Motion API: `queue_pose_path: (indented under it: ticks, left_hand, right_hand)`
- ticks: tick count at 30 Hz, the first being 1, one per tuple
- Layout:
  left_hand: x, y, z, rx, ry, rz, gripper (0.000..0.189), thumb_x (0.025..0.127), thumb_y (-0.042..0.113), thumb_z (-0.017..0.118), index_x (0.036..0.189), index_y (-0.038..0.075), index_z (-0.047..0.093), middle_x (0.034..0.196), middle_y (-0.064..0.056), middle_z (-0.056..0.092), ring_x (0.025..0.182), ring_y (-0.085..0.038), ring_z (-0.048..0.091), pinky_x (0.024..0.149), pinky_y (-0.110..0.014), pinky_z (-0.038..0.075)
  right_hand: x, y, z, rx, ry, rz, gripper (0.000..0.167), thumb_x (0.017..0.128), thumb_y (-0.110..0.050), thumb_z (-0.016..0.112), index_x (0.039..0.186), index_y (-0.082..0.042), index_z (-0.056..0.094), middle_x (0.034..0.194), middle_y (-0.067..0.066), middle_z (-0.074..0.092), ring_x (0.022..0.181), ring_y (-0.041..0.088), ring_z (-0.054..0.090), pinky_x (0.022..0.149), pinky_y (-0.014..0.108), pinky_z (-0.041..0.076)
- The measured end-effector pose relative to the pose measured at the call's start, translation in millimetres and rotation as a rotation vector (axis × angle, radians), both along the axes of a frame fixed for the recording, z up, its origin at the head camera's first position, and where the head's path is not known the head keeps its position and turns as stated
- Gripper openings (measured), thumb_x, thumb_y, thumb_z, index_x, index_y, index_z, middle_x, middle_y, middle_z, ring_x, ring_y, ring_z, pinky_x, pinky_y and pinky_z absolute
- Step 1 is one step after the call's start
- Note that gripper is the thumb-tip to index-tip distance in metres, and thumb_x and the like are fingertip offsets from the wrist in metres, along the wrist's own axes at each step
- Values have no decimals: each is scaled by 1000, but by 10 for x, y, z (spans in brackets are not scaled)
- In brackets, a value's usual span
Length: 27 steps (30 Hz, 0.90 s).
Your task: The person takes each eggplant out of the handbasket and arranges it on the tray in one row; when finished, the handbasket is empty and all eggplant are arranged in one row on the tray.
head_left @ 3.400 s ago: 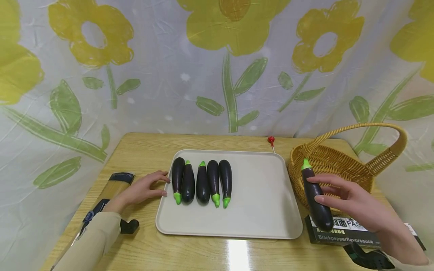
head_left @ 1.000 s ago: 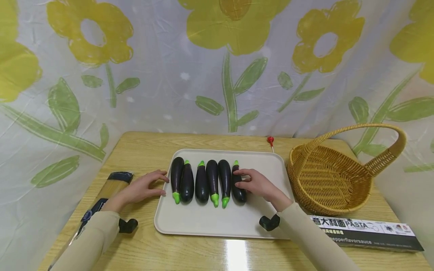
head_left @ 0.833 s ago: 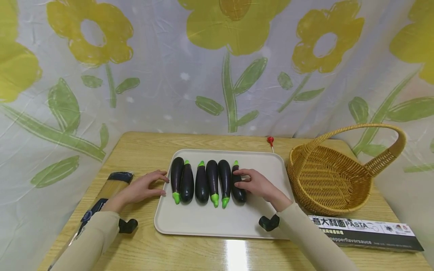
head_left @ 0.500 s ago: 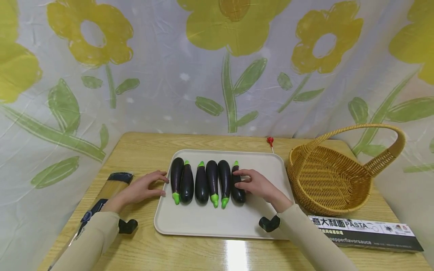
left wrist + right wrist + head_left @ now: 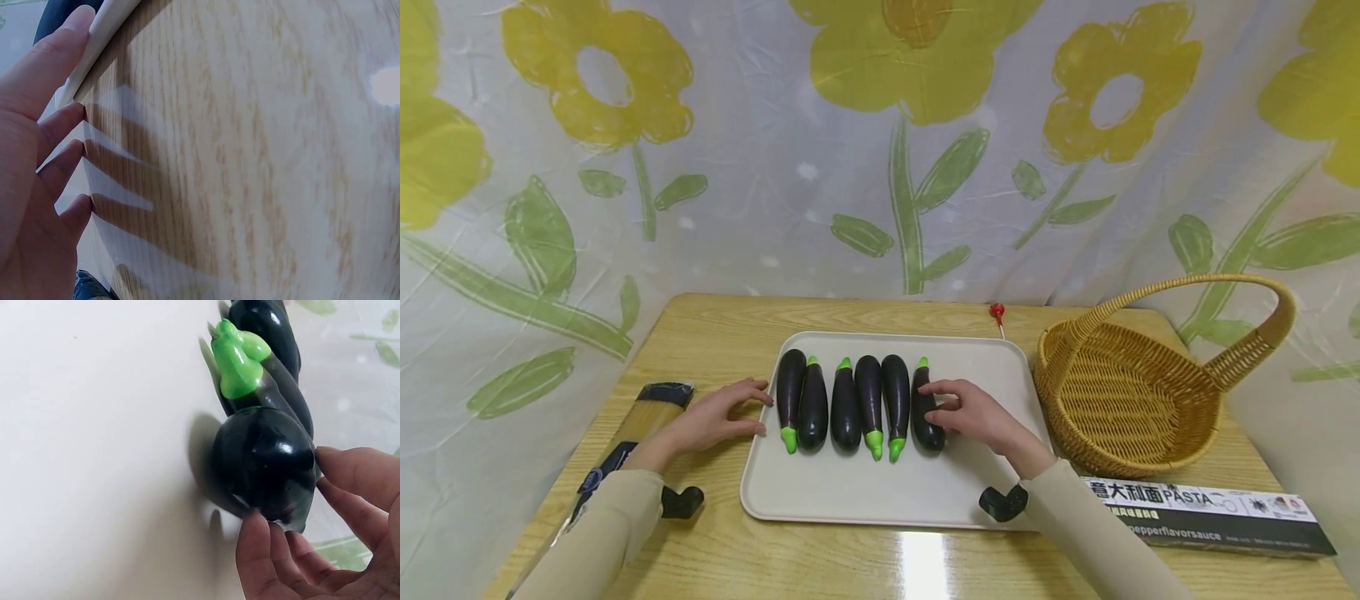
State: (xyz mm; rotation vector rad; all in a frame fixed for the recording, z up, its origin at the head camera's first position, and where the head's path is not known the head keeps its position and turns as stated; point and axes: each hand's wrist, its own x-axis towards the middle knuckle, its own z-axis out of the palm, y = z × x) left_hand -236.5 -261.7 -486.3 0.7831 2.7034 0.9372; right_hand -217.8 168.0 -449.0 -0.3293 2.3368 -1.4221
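Observation:
My right hand (image 5: 973, 412) has its fingertips on the rightmost eggplant (image 5: 922, 412), which lies on a pale tray (image 5: 977, 508) with its green stem pointing away. In the right wrist view, fingers (image 5: 253, 550) touch that eggplant's dark rounded end (image 5: 262, 465) from both sides. To its left, several more eggplants (image 5: 868, 400) lie side by side, some with stems toward me. My left hand (image 5: 718, 412) rests at the tray's left edge, fingers relaxed. The left wrist view shows its thumb (image 5: 56, 59) against the tray rim (image 5: 103, 44).
A wicker basket (image 5: 1131, 400) with a tall handle stands right of the tray, with nothing in it. A black-and-white pasta box (image 5: 1210, 517) lies in front of it. A tan package with dark bands (image 5: 658, 408) lies under the left arm. A red lollipop-like item (image 5: 997, 312) sits behind the tray.
The right hand has carried the eggplant from beside the basket to the right end of the row. Since half a second ago its fingers have slid slightly right. The left hand stays put.

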Motion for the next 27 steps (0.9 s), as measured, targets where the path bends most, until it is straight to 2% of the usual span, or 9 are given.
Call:
queue_pose_path:
  ticks: [8, 11, 16, 19, 23, 27]
  left_hand:
    - [-10, 9, 6, 10, 1, -8, 39, 88, 33, 73, 121, 14, 64, 148, -24, 41, 140, -47, 28, 111, -64, 22]
    - [-10, 15, 12, 13, 0, -11, 39, 88, 32, 74, 120, 14, 64, 148, -24, 41, 140, -48, 28, 111, -64, 22]
    - [-16, 20, 13, 11, -2, -13, 39, 88, 34, 73, 121, 14, 64, 148, -24, 41, 140, -48, 27, 111, -64, 21]
    - [-19, 14, 6, 9, -3, -12, 40, 88, 35, 73, 121, 15, 64, 148, -23, 41, 140, -47, 27, 112, -64, 21]
    - [-17, -2, 2, 12, 0, -13, 40, 88, 33, 73, 121, 14, 64, 148, -24, 41, 140, -47, 28, 111, -63, 23]
    - [1, -23, 35, 17, 9, -15, 41, 88, 31, 74, 122, 12, 64, 147, -24, 43, 138, -48, 30, 110, -63, 26]
  right_hand:
    - [90, 30, 31, -15, 25, 15, 41, 90, -6, 67, 130, -1, 59, 127, 21, 58, 87, 17, 64, 75, 43, 57]
    - [137, 49, 62, -22, 30, 11, 40, 90, -8, 67, 130, -1, 60, 127, 22, 58, 92, 21, 65, 77, 42, 57]
    - [222, 94, 107, -11, 70, -9, 39, 90, -11, 69, 128, -4, 62, 137, 18, 50, 109, 29, 62, 78, 35, 57]
    - [270, 135, 139, -20, 91, -6, 39, 90, -12, 69, 128, -4, 62, 138, 17, 49, 112, 31, 60, 79, 36, 58]
    - [331, 221, 200, 0, 141, 9, 39, 90, -15, 70, 128, -7, 63, 136, 15, 51, 112, 31, 60, 82, 37, 56]
    - [388, 332, 264, 77, 248, 32, 38, 92, -19, 70, 128, -12, 63, 132, 11, 55, 110, 31, 62, 85, 38, 54]
